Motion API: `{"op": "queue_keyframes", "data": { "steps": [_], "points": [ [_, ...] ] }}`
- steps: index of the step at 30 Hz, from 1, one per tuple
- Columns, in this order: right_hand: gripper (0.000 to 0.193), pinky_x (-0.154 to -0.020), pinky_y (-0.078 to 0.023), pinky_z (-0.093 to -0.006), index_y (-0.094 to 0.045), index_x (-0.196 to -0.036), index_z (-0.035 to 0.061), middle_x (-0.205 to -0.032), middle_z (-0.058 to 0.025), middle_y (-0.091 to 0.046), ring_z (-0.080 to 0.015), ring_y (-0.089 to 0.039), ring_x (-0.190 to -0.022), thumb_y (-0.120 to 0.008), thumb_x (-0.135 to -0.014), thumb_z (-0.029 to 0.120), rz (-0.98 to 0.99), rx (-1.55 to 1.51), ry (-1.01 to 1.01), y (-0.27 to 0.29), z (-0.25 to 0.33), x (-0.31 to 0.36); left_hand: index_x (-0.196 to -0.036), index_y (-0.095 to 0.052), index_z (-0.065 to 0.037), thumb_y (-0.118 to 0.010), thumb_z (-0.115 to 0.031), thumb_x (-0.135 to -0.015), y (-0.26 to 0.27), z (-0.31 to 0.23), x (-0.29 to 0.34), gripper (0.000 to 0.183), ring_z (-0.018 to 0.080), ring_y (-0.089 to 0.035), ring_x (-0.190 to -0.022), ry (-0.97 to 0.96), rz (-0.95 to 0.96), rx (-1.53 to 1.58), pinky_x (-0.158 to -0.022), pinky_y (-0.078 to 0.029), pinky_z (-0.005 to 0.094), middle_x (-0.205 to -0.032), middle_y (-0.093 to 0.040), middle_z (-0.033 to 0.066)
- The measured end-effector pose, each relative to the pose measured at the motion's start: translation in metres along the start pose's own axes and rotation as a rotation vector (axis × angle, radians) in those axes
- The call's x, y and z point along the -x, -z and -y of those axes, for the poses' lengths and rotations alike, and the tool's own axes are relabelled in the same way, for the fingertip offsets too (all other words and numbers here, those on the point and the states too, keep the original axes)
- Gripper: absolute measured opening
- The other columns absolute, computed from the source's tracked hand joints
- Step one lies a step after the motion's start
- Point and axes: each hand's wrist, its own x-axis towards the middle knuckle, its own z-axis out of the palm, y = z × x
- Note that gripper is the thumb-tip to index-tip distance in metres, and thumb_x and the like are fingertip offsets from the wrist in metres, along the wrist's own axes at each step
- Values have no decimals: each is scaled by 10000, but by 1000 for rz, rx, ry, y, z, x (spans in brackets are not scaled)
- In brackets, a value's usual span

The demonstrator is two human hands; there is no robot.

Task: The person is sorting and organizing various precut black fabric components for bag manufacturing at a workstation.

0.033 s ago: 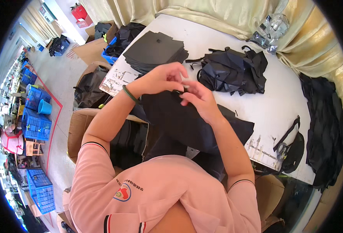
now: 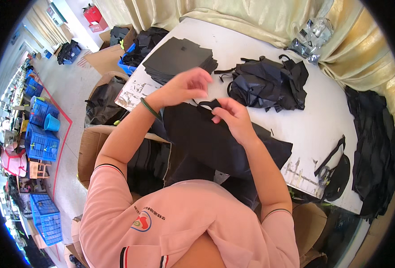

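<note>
Right hand (image 2: pixel 235 119): thumb and fingers pinch a short black strap (image 2: pixel 210 104) at the upper edge of the black cloth piece (image 2: pixel 202 131). Left hand (image 2: pixel 179 90): raised just beside the strap, fingers loosely curled, thumb apart, nothing visible between them; slight blur. Cloth piece spreads over the lap, its right end overlapping the near edge of the white desk (image 2: pixel 313 138).

Progress, as a judgement: this piece looks mid-handling, strap gripped by one hand only, piece not laid down. Whether the strap is fixed to the cloth, can't tell. On the desk: crumpled heap of black fabric pieces (image 2: pixel 269 82) with straps sticking out, beyond the right hand; neat stack of dark sheets (image 2: pixel 177 56) beyond the left hand. Can't tell which are finished or waiting. Black pouch (image 2: pixel 339 176) sits at the right. Open carton (image 2: pixel 90 152) at left holds more dark pieces (image 2: pixel 149 158), so plenty of material remains around.
</note>
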Motion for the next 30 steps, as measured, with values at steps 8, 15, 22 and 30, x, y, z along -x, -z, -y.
{"op": "queue_keyframes", "data": {
  "steps": [8,15,22,30],
  "points": [
    [210,-731,-505,-241,-607,-1083,-80,-908,-106,-680,-151,-685,-777,-576,-929,59,-46,35,-47,-2,-22,12,-1195,-591,-110,-786,-353,-741,87,90,-5,551,339,-622,-1024,114,-434,-1241,-856,-489,432,-1111,-662,122],
    [181,-662,-507,-236,-630,-1056,-50,-866,-82,-671,-135,-660,-688,-606,-914,61,-3,2,-103,1,-28,14,-1118,-648,-114,-707,-303,-817,97,79,-8,360,353,-642,-922,129,-364,-1129,-812,-503,431,-954,-687,150],
    [75,-522,-456,-206,-618,-931,0,-745,3,-603,-44,-530,-591,-637,-909,69,-391,49,144,5,-30,5,-1095,-655,-63,-602,-42,-854,-3,-28,23,247,294,-627,-658,-339,-616,-963,-599,-499,351,-787,-641,137],
    [79,-552,-475,-206,-627,-957,22,-807,10,-626,-34,-539,-648,-631,-929,95,-375,76,179,18,-15,-1,-1102,-659,-20,-599,69,-779,-50,-64,64,341,229,-623,-624,-255,-328,-782,-581,-492,302,-755,-635,128]
  ]
}}
